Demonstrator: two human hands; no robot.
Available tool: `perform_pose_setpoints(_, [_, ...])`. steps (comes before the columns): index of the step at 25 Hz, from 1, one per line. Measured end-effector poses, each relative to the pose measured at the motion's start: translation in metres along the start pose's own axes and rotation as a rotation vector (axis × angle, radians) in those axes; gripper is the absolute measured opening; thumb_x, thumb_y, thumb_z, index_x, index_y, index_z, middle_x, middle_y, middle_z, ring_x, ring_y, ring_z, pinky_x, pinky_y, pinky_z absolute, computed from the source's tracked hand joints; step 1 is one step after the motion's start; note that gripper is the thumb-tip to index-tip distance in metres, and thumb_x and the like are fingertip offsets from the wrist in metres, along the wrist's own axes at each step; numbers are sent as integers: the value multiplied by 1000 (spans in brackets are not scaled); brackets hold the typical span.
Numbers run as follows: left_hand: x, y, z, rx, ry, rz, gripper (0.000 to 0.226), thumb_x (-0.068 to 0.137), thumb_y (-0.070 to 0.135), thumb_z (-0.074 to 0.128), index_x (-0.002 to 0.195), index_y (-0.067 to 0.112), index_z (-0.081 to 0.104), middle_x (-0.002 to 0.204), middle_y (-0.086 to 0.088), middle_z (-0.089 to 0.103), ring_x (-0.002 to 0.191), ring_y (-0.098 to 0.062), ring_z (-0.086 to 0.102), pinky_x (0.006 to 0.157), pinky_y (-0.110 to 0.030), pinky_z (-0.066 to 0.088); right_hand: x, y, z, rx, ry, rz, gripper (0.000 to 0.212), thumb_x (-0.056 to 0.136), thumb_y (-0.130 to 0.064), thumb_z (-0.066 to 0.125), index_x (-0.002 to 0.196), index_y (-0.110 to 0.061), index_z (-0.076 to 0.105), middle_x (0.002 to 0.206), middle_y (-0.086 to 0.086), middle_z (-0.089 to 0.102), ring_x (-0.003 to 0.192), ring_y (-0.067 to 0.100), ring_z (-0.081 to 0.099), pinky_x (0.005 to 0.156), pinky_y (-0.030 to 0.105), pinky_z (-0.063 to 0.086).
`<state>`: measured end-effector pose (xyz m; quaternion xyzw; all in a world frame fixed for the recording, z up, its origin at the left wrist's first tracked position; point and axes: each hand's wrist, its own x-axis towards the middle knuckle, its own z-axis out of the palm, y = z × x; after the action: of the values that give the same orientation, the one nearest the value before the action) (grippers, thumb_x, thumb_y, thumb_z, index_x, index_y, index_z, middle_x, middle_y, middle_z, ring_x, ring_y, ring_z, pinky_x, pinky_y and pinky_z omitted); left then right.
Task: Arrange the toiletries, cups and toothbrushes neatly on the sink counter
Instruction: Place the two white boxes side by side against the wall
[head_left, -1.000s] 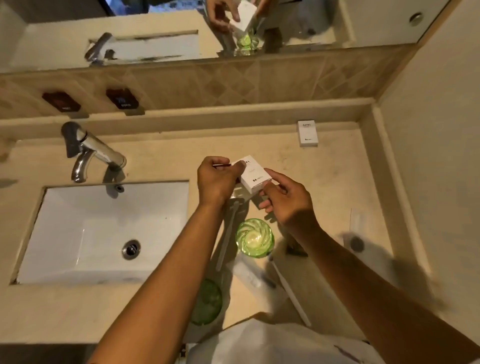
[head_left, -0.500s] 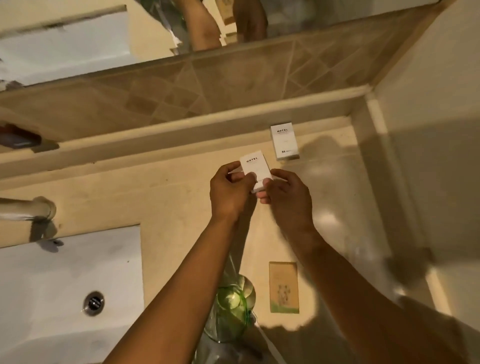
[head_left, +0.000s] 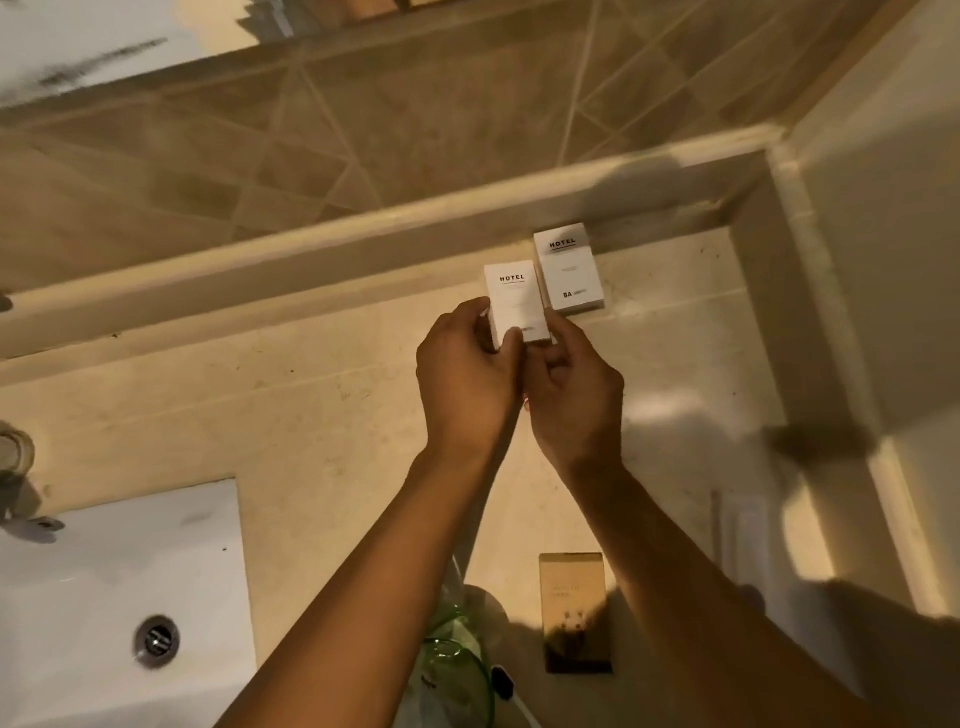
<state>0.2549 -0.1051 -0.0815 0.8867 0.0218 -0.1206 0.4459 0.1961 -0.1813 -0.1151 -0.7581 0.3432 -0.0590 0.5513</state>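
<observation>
A small white box marked HOTEL (head_left: 514, 299) is pinched between my left hand (head_left: 467, 384) and my right hand (head_left: 571, 395), near the back of the beige counter (head_left: 311, 415). Its right edge almost touches a second, larger white HOTEL box (head_left: 569, 270) that lies against the back ledge. A tan paper packet (head_left: 574, 613) lies flat on the counter below my right forearm. A green glass cup (head_left: 457, 670) shows between my forearms at the bottom, partly hidden by my left arm.
The white sink basin (head_left: 119, 597) with its drain (head_left: 156, 638) fills the lower left, and the faucet base (head_left: 13, 457) is at the left edge. A tiled backsplash and ledge (head_left: 311, 244) run behind. The side wall (head_left: 883, 260) closes the right.
My hands have carried the small white box farther back and right, from the counter's middle to just beside the larger box. The view has shifted toward the back right corner.
</observation>
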Motion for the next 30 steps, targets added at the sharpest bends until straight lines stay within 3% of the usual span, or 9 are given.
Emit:
perform_pose_setpoints(2, [2,-1,4,114,15,63,25,91,21,68,115,14,70,97,-3,73,90,-23,69,84,-45,57,0,-1,-1,-13,8,-38,44,102,-24,64,144,-16,54,119,2,75,117,20,69,96,38,59])
perform_pose_setpoints(5, [3,-8,7,192,33,103,31,96,26,64,124,15,65,110,-3,66,95,-20,65,85,-40,56,-1,-1,-1,-26,40,-82,39,101,-15,64,139,-10,58,119,6,72,112,21,69,91,37,61])
perform_pose_setpoints(8, [6,-21,5,260,-32,328,37,98,21,62,134,17,61,130,-4,57,116,-20,57,93,-27,50,-2,0,-2,-38,53,-146,35,100,-8,63,134,-4,61,118,8,70,107,19,68,88,40,61])
perform_pose_setpoints(12, [19,-36,0,321,-111,455,37,95,16,66,132,18,67,143,-3,56,133,-23,50,101,-30,49,-1,4,-2,-92,53,-222,35,99,0,58,134,0,62,120,12,71,112,24,67,94,47,59])
perform_pose_setpoints(16, [21,-38,1,332,-101,481,28,96,16,67,123,17,73,140,-2,62,128,-25,57,93,-38,56,0,2,0,-94,26,-235,40,98,2,57,138,0,59,125,13,71,116,26,67,97,48,58])
perform_pose_setpoints(23, [24,-32,5,280,-134,442,32,89,4,72,121,10,74,143,-9,60,123,-30,61,96,-44,55,10,-2,2,-167,-69,-161,52,100,-9,60,149,-12,48,140,8,61,112,32,68,95,49,58])
perform_pose_setpoints(26, [25,-29,3,294,-151,441,41,88,0,68,128,11,71,148,-7,56,129,-29,57,100,-44,53,11,-2,3,-181,-67,-158,53,100,-11,61,150,-15,47,142,6,60,116,29,66,96,48,58])
perform_pose_setpoints(30, [18,-25,-7,259,-153,447,56,94,4,59,149,14,50,160,-7,37,141,-26,47,110,-39,48,5,-3,-4,-126,-79,-163,51,100,-11,60,149,-17,48,135,6,62,111,27,67,87,47,61])
